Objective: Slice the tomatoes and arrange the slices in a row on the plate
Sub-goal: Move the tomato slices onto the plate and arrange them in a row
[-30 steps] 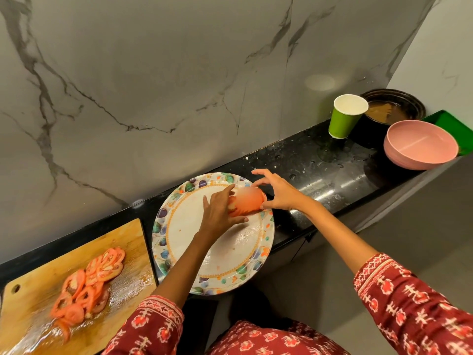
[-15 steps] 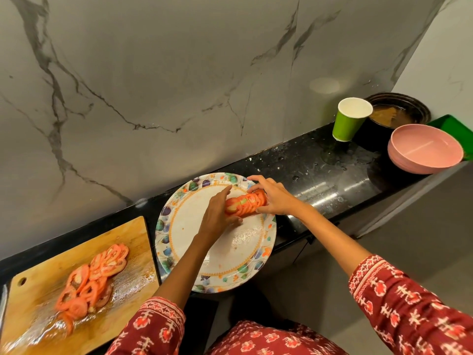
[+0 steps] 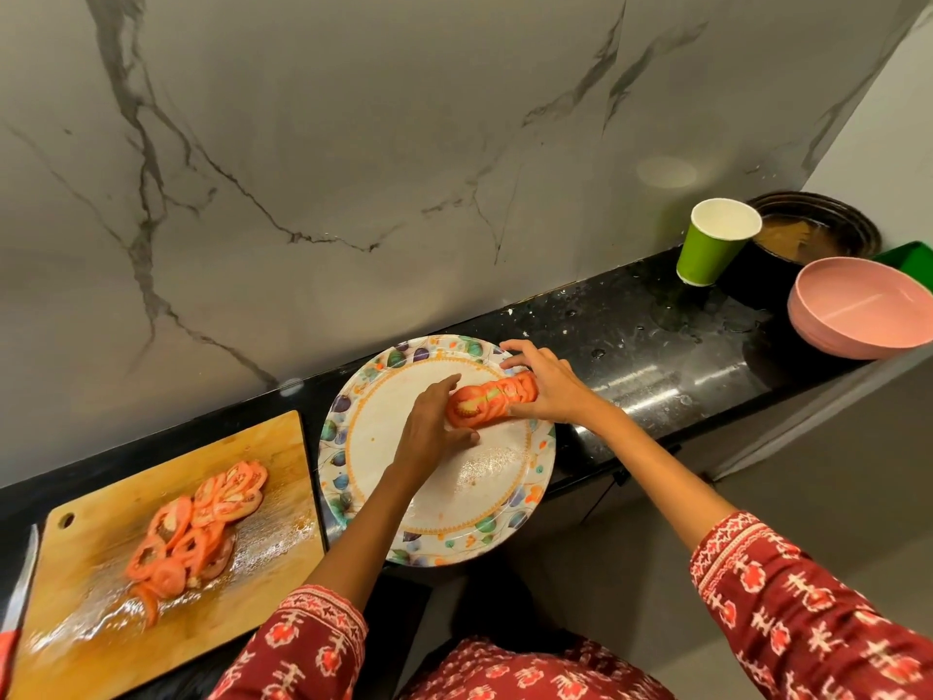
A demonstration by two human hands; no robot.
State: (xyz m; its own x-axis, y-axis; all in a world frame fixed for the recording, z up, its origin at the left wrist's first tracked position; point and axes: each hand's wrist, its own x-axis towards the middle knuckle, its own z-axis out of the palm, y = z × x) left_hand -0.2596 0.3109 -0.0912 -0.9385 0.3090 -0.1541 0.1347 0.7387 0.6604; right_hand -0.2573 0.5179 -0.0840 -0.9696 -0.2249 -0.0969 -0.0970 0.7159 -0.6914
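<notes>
Slices (image 3: 492, 404) sit as a short fanned stack on the far half of the plate (image 3: 383, 543), overlapping like shingles, cut faces tipped toward the left. Long axis of the stack runs left to right across the plate, climbing slightly toward the right end. I have both hands on it, one at each end: left hand (image 3: 429, 431) cups the near-left end, thumb below and forefinger above the leading slice, fingers curled round it; right hand (image 3: 548, 391) braces the far-right end, thumb under the stack and fingers arched over the top, holding it. Neither hand is released. My read: the row is begun but still bunched, and the coming move turns on that axis, spreading the slices along it toward the bare left side of the plate, so the left hand is the one to draw away while the right anchors. More slices (image 3: 202, 527) wait in a loose heap on the cutting board (image 3: 282, 447), well apart to the left on the tabletop (image 3: 631, 341), nearer my left hand. A knife (image 3: 20, 583) lies at the board's left edge. Slices look wet; I expect them to slide easily.
</notes>
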